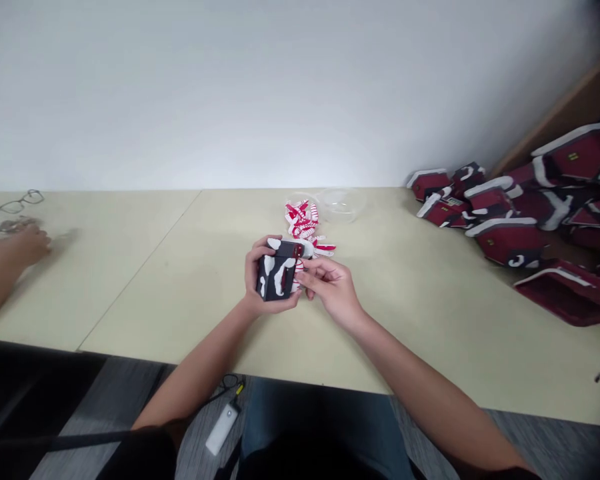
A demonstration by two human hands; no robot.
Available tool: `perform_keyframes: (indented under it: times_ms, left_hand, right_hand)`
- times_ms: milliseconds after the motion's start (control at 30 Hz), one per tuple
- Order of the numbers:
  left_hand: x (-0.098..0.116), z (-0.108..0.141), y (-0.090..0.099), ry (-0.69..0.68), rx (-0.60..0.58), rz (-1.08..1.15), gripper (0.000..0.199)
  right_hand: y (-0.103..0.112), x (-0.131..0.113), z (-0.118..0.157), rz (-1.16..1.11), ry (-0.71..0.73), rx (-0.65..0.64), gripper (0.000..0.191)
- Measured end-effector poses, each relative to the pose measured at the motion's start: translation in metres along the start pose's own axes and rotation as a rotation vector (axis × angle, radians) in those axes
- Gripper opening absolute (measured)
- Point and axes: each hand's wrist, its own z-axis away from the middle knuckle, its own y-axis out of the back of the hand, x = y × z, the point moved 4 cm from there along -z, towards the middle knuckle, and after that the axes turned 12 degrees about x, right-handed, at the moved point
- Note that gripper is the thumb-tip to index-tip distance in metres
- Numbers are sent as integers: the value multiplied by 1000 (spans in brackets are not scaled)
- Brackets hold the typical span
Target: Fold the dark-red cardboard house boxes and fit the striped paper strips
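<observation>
Near the middle of the table, my left hand [253, 277] is wrapped round a small model house [275, 270], dark with white snow-like patches, and holds it tilted above the tabletop. My right hand [333, 283] pinches a red-and-white striped piece [299, 268] at the house's right side; the fingertips hide part of it. Just behind the house lies a heap of red-and-white striped pieces [303, 219], some spilling toward my right hand. A clear plastic container [340, 205] stands beside the heap.
Several dark red model houses [505, 240] with white edges are piled at the right, by a brown cardboard box [560, 110]. At the left, another person's hand [27, 245] works over small bits near eyeglasses [17, 202]. A wall [230, 93] borders the table's back.
</observation>
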Motion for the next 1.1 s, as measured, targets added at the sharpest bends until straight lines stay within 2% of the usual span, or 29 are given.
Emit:
perform_keyframes:
  times_ms: [167,333,500,767,867,967,1033,1100]
  left_hand:
    - [11,1,3,-24,120,-96,89]
    - [13,4,6,-27,160,-127,87]
    - [14,8,2,-26,116,-10,81]
    - [9,12,-2,-48,95,20,69]
    - [-5,16,-6,47,44,4,72]
    - [-28,17,-7,241,-9,51,75]
    - [-46,11,9,387,70,11,76]
    - [-64,0,46,514,265,-121,75]
  right_hand:
    - [-5,-18,18,-9,152,9,33]
    - [-8,-20,25,-31,206,-9,26]
    - [-6,-15,24,-16,138,-2,31]
    - [0,-3,9,54,-13,-28,35]
    - [5,-2,-7,119,-58,-14,40]
    - [16,-8,-20,255,-156,-65,48]
    - [36,-17,-22,379,-198,-102,60]
    - [77,-27,-18,528,-158,-67,71]
